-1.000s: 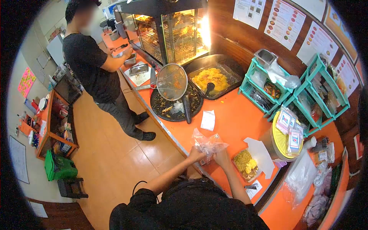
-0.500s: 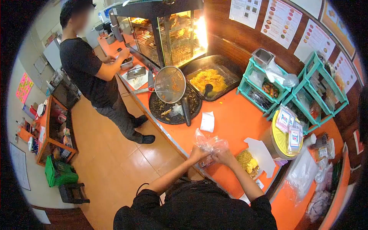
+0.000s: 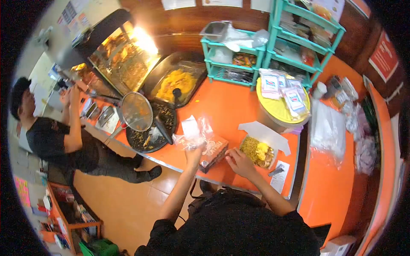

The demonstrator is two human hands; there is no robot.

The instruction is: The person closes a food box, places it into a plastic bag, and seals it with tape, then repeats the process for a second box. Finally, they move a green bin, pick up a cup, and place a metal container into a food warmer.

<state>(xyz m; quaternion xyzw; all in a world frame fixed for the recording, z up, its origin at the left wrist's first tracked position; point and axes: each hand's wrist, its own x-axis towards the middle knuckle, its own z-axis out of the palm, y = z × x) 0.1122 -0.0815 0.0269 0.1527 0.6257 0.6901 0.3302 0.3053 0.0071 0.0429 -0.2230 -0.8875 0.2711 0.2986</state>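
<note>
A printed box in a clear plastic bag (image 3: 212, 150) rests at the counter's front edge. My left hand (image 3: 194, 154) is at the bag's left side, its fingers closed on the plastic. Between the bag and an open white food box, my right hand (image 3: 240, 163) has its fingers apart and holds nothing. The food box (image 3: 278, 142) contains noodles or rice with yellow egg and brown pieces (image 3: 259, 152). A white paper slip (image 3: 190, 127) lies behind the bag, partly under loose plastic. Another slip (image 3: 279, 177) lies right of my right forearm.
At left a co-worker (image 3: 51, 136) stands by a lit food warmer (image 3: 124, 55). A strainer (image 3: 137, 112) sits over a dark pan. Behind are a tray of yellow food (image 3: 177, 85), teal racks (image 3: 235, 55) and a yellow-lidded tub (image 3: 279, 112). Plastic bags (image 3: 328, 130) lie at right.
The view has turned right. My right hand has let go of the plastic and moved toward the food box. The bagged box now shows on the counter. The co-worker's hands have risen.
</note>
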